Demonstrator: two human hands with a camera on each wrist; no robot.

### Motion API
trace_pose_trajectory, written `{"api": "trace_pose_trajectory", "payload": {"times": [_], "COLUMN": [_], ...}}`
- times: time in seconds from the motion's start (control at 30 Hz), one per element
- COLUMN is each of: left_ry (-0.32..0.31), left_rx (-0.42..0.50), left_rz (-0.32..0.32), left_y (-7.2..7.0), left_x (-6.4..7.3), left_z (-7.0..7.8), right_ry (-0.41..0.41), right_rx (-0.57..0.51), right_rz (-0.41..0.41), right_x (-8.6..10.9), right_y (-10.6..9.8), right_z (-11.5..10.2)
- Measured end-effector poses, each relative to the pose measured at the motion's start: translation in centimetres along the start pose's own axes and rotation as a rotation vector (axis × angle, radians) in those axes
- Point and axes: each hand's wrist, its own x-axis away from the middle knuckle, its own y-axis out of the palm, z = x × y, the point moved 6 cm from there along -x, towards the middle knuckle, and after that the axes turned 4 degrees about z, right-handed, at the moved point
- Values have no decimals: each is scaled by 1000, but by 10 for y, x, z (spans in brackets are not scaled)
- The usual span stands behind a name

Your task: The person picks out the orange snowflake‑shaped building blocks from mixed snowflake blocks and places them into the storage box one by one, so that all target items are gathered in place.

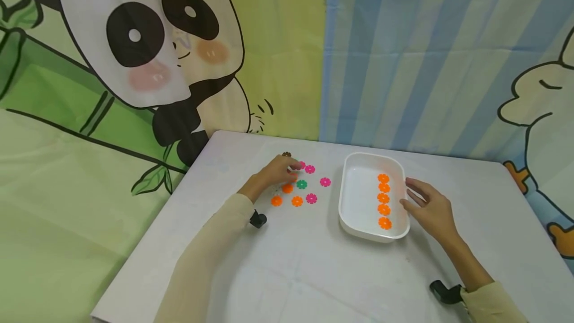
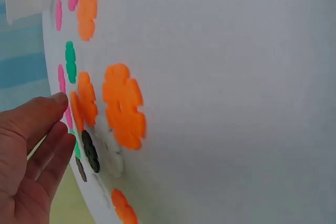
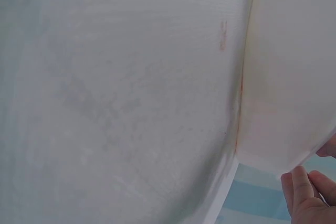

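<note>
Above a loose group of flower-shaped discs my left hand (image 1: 277, 169) hovers, thumb and fingers apart. In the left wrist view, the thumb tip of that hand (image 2: 26, 145) is nearest a pink disc and an orange disc (image 2: 77, 111); contact cannot be told. Around it lie orange (image 1: 297, 201), pink (image 1: 311, 198) and green (image 1: 302, 184) discs, plus a black one (image 2: 90, 151) and a clear one. A white tray (image 1: 358, 198) holds a column of several orange discs (image 1: 383, 198) along its right side. My right hand (image 1: 432, 213) rests its fingertips on the tray's right rim.
Everything stands on a white table (image 1: 287, 273). Behind it hangs a printed cloth with a panda (image 1: 148, 79) on the left and blue stripes (image 1: 403, 64) on the right. Black devices are strapped at the left wrist (image 1: 258, 219) and right wrist (image 1: 445, 293).
</note>
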Motion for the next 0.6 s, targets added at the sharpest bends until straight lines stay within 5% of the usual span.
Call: {"api": "trace_pose_trajectory", "payload": {"times": [0.27, 0.6], "left_ry": [-16, -32], "left_rx": [-40, 10], "left_rz": [-17, 1], "left_y": [1, 0], "left_x": [4, 3], "left_z": [-27, -30], "right_ry": [5, 13], "right_rx": [-9, -10], "right_rz": [-3, -2], "right_x": [1, -1], "right_y": [0, -1], "right_z": [0, 0]}}
